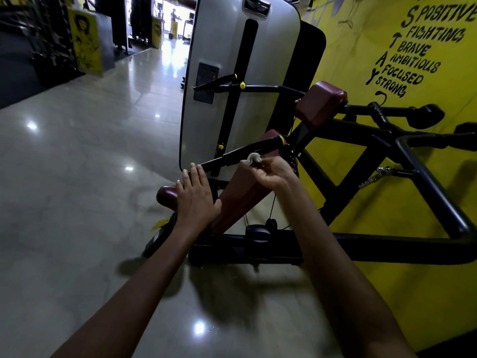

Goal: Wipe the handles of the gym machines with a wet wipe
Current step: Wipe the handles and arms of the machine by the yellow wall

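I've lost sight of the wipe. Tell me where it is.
Head view, just right of centre: the wipe is bunched in the right hand, right beside the black handle, with the left hand further left along the same bar.

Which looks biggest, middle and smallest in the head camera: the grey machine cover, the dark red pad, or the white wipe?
1. grey machine cover
2. dark red pad
3. white wipe, pinched in the right hand
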A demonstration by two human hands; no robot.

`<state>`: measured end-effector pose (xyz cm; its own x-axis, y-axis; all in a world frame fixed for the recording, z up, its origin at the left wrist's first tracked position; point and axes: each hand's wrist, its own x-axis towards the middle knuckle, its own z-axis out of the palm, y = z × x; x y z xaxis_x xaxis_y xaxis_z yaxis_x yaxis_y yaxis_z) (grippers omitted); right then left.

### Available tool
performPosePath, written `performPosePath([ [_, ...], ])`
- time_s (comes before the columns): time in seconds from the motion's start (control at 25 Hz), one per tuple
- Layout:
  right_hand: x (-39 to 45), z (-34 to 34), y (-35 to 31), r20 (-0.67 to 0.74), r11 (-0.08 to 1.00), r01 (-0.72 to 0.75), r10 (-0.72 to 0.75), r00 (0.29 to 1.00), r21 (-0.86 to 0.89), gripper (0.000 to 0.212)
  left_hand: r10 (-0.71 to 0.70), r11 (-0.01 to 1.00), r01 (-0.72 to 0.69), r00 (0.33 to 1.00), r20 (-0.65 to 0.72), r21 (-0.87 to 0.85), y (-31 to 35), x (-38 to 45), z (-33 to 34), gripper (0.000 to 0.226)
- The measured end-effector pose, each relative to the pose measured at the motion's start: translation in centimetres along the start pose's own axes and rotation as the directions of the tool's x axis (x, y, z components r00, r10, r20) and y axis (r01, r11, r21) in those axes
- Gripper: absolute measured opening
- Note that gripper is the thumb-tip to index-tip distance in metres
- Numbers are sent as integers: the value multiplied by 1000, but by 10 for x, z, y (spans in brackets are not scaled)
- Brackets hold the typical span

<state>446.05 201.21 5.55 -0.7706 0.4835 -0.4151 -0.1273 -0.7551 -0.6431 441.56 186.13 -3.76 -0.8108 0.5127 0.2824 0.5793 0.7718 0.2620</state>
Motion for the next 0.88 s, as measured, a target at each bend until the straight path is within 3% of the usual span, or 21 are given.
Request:
performPosePath([
  [0.12, 5, 3, -6, -50, 976, 210, -214, 976, -62, 28, 0, 1000, 0, 1000, 0, 6, -1, 0, 2, 94],
  [0.24, 4, 14, 4, -198, 853, 393, -474, 858, -343, 23, 2, 1000, -2, 1000, 1, -1, -2, 0, 2, 94],
  [0.32, 3, 28, 21, -159, 744, 416, -565, 810, -523, 8, 8, 1000, -8, 1000, 6, 3, -1, -1, 2, 94],
  [0.4, 2, 43, 43, -62, 654, 331, -501, 863, -681, 57, 9, 1000, -9, 1000, 15, 25, -2, -1, 2, 96],
  [0.48, -1, 54, 57, -59, 598, 264, -464, 884, -756, 81, 7, 999, -8, 999, 37, 32, -3, 0, 1, 100],
  [0.64, -8, 64, 49, -67, 572, 312, -544, 836, -758, 88, 12, 998, -15, 999, 46, 68, -3, 1, 1, 99],
  [0.8, -12, 57, 83, 94, 425, 351, -518, 850, -834, 90, 15, 999, -14, 1000, 16, -50, -2, -1, -2, 95],
  [0.88, -10, 56, 80, 108, 410, 360, -523, 845, -838, 89, 9, 999, -8, 1000, 18, -54, -1, 0, -2, 95],
])
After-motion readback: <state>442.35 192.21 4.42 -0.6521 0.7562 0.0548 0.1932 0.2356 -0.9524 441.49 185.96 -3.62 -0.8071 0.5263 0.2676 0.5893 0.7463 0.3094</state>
